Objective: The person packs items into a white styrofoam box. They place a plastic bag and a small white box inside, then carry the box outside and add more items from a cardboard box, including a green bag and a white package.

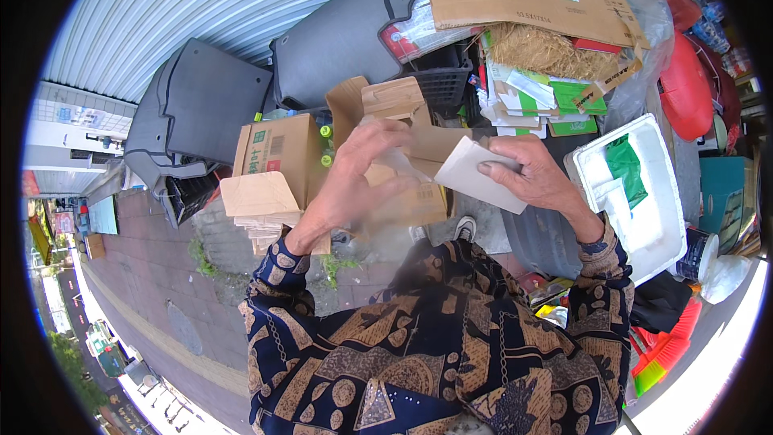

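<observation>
My right hand grips a small flat white piece, folded paper or thin card, with the thumb pressed on its upper face. To its left, my left hand is raised with thumb and fingers spread apart. A pale blurred patch shows between those fingers, and I cannot tell what it is. Below and beyond the hands stands an open cardboard box with its flaps up, partly hidden by them. Beside my left wrist is another cardboard box, with a stack of flattened cardboard at its near side.
Green-capped bottles stand between the boxes. Grey mats lean on a corrugated shutter. A black crate, piled printed card and a large flat carton lie beyond. At right are a white foam box and a red-orange broom.
</observation>
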A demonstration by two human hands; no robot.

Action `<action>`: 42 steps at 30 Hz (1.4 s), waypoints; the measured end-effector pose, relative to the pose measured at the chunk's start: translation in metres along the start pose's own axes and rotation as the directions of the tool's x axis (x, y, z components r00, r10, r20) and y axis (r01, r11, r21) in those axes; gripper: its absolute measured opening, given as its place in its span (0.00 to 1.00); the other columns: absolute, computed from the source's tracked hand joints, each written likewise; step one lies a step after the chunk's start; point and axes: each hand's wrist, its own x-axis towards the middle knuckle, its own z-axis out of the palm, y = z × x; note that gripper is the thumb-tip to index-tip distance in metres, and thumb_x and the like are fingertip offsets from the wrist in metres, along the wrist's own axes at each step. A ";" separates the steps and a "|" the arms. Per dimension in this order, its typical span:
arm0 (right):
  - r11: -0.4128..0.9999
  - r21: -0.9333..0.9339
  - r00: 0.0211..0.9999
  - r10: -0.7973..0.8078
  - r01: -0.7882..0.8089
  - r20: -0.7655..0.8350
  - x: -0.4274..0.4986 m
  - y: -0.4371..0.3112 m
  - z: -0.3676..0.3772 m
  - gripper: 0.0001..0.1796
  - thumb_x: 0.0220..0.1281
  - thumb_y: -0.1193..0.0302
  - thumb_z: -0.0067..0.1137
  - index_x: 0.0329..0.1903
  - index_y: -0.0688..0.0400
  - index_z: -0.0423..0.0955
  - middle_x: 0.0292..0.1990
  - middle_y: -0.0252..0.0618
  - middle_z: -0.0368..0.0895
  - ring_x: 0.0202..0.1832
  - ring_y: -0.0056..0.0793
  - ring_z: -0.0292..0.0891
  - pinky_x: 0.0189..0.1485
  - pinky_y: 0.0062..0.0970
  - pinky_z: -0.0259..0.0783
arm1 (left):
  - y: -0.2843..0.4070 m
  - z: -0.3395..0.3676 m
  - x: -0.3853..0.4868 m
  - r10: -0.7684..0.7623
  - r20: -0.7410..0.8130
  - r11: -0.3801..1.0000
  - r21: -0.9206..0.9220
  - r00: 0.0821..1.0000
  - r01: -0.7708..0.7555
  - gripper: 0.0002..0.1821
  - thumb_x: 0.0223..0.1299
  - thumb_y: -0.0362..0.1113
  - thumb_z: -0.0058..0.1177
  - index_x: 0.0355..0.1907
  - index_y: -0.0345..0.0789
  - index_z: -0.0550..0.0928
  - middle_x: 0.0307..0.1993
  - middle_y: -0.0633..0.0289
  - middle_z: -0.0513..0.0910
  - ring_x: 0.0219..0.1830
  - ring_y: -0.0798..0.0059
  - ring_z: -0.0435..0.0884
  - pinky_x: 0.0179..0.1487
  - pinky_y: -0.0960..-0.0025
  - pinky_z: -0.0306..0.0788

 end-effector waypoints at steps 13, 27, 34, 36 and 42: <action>0.997 0.072 0.909 -0.013 -0.019 0.416 0.040 0.021 0.000 0.23 0.54 0.65 0.63 0.51 0.62 0.74 0.46 0.43 0.80 0.48 0.34 0.76 0.52 0.31 0.70 | -0.034 -0.028 -0.025 -0.028 0.194 0.965 -0.249 0.981 0.077 0.08 0.43 0.23 0.65 0.27 0.32 0.81 0.26 0.61 0.77 0.32 0.65 0.75 0.48 0.68 0.71; 0.986 0.100 0.965 -0.153 0.134 0.215 0.047 -0.004 0.030 0.08 0.58 0.72 0.60 0.32 0.64 0.74 0.24 0.48 0.73 0.25 0.46 0.70 0.30 0.35 0.65 | -0.027 -0.014 -0.023 0.008 0.251 0.957 -0.284 0.968 0.065 0.11 0.49 0.34 0.69 0.27 0.31 0.80 0.23 0.63 0.76 0.29 0.70 0.75 0.36 0.69 0.67; 0.995 0.101 0.996 0.010 -0.001 -0.088 0.019 -0.011 0.015 0.06 0.59 0.79 0.58 0.28 0.64 0.70 0.19 0.41 0.64 0.21 0.32 0.63 0.25 0.31 0.59 | -0.023 -0.028 -0.039 -0.046 0.091 0.982 -0.178 0.995 0.062 0.10 0.47 0.31 0.69 0.27 0.30 0.81 0.26 0.62 0.79 0.30 0.72 0.75 0.37 0.70 0.68; 0.997 0.062 0.999 -0.043 0.044 -0.020 0.016 -0.003 0.016 0.06 0.59 0.80 0.58 0.29 0.64 0.70 0.19 0.39 0.63 0.20 0.29 0.62 0.24 0.31 0.58 | -0.027 -0.033 -0.044 -0.127 0.035 0.972 -0.196 0.991 0.131 0.09 0.48 0.29 0.69 0.28 0.28 0.81 0.29 0.59 0.80 0.34 0.72 0.77 0.38 0.70 0.70; 0.979 0.198 0.977 0.004 -0.048 0.214 0.005 0.035 0.004 0.24 0.47 0.63 0.72 0.43 0.65 0.76 0.29 0.39 0.77 0.35 0.33 0.75 0.45 0.31 0.71 | -0.042 -0.038 -0.048 0.079 -0.203 0.988 -0.117 0.976 -0.104 0.08 0.51 0.26 0.66 0.30 0.26 0.80 0.29 0.56 0.80 0.35 0.65 0.78 0.41 0.67 0.72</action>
